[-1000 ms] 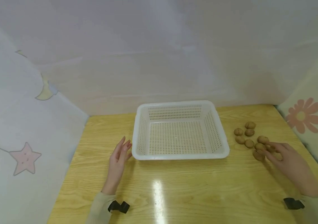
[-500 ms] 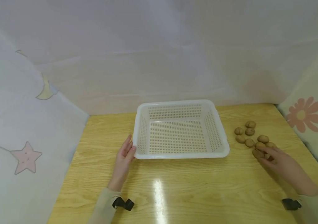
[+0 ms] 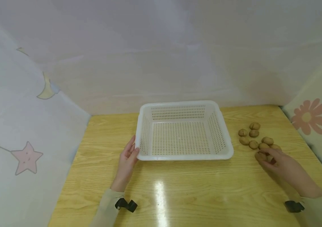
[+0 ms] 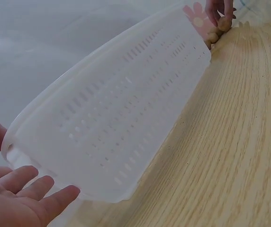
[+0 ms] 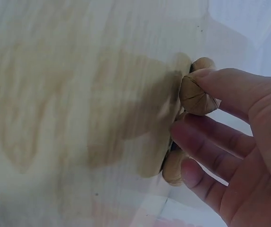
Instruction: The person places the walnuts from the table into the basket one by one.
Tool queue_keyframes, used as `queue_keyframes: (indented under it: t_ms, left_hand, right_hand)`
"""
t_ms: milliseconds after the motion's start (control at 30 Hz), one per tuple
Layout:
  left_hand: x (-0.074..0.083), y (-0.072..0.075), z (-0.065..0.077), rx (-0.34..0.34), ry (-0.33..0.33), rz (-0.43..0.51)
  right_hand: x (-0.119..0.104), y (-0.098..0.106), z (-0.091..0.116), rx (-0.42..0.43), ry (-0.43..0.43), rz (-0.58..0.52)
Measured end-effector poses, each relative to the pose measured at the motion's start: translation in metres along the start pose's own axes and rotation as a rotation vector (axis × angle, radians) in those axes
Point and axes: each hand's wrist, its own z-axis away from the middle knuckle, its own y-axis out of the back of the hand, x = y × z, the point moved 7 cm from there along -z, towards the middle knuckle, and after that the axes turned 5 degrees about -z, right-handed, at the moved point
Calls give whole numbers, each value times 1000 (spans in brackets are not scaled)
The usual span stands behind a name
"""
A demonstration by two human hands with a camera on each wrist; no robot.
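Note:
A white plastic basket (image 3: 185, 157) with slotted walls stands upright on the wooden table. My left hand (image 3: 126, 165) holds its near left corner, the thumb over the rim and the other fingers against the outer side wall (image 4: 102, 127). At the right, my right hand (image 3: 287, 170) reaches the near end of a group of walnuts. In the right wrist view its thumb and fingers pinch one walnut (image 5: 197, 97). Behind the fingers another walnut (image 5: 173, 168) shows partly. Several more walnuts (image 3: 253, 144) lie loose just beyond the hand.
The wooden table (image 3: 195, 189) ends at a pale cloth backdrop (image 3: 115, 78) behind the basket. Cloth walls with a printed star (image 3: 26, 158) and a printed flower (image 3: 309, 116) flank both sides. Each wrist carries a black strap (image 3: 126, 205).
My left hand has moved right and up to the basket's corner and taken hold of its rim. My right hand has drawn slightly left and closed its fingers on the nearest walnut.

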Motion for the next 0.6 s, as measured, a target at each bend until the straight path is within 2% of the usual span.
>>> queue_keyframes:
  t_ms: [67,300,600]
  left_hand:
    - [1,0,0,0,-3,9]
    - [5,0,1,11,-6,0]
    - [6,-1,2,26,12,12]
  right_hand:
    - [-2,0,-1,-16,-15,1]
    - [-23,11,-7,64,100,25]
    - [-53,35,-24,92,149,7]
